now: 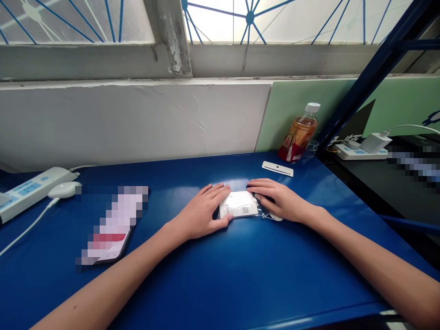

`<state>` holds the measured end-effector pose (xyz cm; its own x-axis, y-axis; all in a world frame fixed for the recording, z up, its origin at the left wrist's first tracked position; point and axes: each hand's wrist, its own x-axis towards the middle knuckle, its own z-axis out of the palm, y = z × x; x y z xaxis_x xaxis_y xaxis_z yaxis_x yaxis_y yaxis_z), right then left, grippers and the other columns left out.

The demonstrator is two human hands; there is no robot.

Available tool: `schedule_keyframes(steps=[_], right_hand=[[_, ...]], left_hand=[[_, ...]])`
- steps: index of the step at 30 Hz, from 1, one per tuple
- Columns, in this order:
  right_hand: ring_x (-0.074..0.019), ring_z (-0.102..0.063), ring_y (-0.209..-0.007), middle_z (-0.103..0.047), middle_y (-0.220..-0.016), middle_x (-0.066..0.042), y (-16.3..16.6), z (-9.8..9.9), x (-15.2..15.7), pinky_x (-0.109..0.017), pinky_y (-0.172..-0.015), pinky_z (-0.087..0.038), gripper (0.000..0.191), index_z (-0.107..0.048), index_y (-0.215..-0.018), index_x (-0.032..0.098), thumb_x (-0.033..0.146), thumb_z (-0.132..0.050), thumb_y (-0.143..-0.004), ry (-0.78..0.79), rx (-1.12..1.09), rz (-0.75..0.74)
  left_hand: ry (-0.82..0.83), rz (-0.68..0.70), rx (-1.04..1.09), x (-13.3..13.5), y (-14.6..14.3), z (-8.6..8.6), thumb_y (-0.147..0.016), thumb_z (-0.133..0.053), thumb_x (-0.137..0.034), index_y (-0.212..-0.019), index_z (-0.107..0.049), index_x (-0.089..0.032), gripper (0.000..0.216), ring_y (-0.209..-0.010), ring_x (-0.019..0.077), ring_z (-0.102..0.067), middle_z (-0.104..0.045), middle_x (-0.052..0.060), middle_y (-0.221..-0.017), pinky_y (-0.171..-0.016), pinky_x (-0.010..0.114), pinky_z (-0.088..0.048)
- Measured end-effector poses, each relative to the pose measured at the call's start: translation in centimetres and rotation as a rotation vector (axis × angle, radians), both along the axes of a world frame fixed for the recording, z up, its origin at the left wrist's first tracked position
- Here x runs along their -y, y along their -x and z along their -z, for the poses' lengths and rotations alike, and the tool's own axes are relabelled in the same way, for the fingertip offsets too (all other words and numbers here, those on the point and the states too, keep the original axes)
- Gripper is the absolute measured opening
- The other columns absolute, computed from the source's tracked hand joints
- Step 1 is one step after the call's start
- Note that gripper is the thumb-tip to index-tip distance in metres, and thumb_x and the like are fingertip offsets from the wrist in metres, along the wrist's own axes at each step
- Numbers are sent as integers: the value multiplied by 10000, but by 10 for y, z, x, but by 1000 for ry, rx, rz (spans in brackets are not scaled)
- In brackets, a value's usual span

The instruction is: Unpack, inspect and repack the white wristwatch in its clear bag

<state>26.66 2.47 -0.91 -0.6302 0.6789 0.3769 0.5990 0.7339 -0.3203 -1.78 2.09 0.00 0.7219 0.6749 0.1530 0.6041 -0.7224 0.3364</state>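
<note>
A small clear plastic packet (240, 204) with a white card inside lies flat on the blue tabletop. My left hand (206, 208) holds its left end, fingers over the far corner and thumb along the near edge. At the other end, my right hand (277, 199) has its fingertips on the far right corner, holding that side down. A short ball chain (265, 215) and part of a pale tag (276, 217) stick out under the right palm. My hands cover both ends of the packet.
A phone (115, 224) lies left, by a white power strip (36, 190) and a white round charger (64, 189) with cable. At the back right, a drink bottle (298, 137) stands behind a white strip (277, 168). A blue metal post (364, 78) rises right.
</note>
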Motion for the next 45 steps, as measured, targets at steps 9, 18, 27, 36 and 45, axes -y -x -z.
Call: schedule_keyframes(steps=[9, 18, 27, 36, 45], right_hand=[[-327, -638, -1169, -729, -1175, -107, 3, -14, 3, -496, -954, -564, 229, -765, -1034, 199, 229, -559, -939, -159, 207, -8], [-307, -554, -1295, -656, -1314, -140, -3, -5, 14, -475, -1025, -529, 404, -613, -1328, 162, 293, -590, -945, -35, 129, -5], [-323, -623, -1206, -692, -1252, -147, 5, 2, 16, -479, -983, -553, 317, -712, -1187, 189, 335, -651, -913, -73, 54, -34], [-337, -520, -1305, -613, -1353, -171, 11, 9, 17, -533, -1026, -500, 235, -727, -1080, 182, 323, -652, -908, -9, -87, 7], [-330, -477, -1341, -601, -1351, -170, 11, 3, 18, -543, -1057, -470, 185, -664, -1086, 186, 273, -610, -931, 15, -69, -4]], left_hand=[[-51, -42, 18, 2, -1, 1, -894, -547, -403, -1384, -478, -117, 571, -1408, 335, -395, -523, 172, -1443, -1140, 501, -366], [-46, -31, -73, 9, -6, -6, -858, -546, -319, -1424, -408, -71, 633, -1471, 370, -252, -405, 216, -1521, -1174, 546, -277], [-112, -34, -178, 18, -22, -3, -987, -400, -535, -1520, -315, -93, 698, -1503, 381, -102, -312, 187, -1583, -1194, 581, -145], [-63, -60, -17, 22, -23, 5, -992, -445, -521, -1446, -419, -134, 597, -1423, 328, -370, -458, 169, -1502, -1157, 509, -315], [-115, -75, 93, 21, -22, 7, -977, -517, -470, -1404, -472, -172, 522, -1379, 337, -422, -558, 138, -1408, -1111, 516, -386]])
